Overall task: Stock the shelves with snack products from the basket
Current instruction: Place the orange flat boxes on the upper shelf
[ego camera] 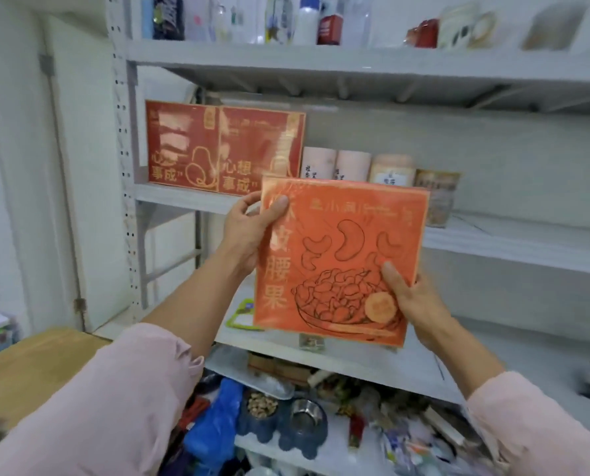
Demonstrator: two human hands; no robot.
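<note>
I hold a flat orange snack box (341, 249) printed with cashew drawings upright in front of the grey shelving. My left hand (252, 231) grips its upper left edge, thumb on the front. My right hand (412, 297) grips the lower right corner, thumb across the printed bowl. On the middle shelf (183, 199) behind it, two dark red boxes (224, 149) of the same kind stand side by side at the left. The basket is out of view.
Right of the red boxes stand pale cylindrical cans (353, 164) and a jar (437, 197). Bottles (307, 18) line the top shelf. A green packet (243, 314) lies on the shelf below. Pet bowls (283, 420) and clutter fill the bottom. A wooden table (29, 365) is at left.
</note>
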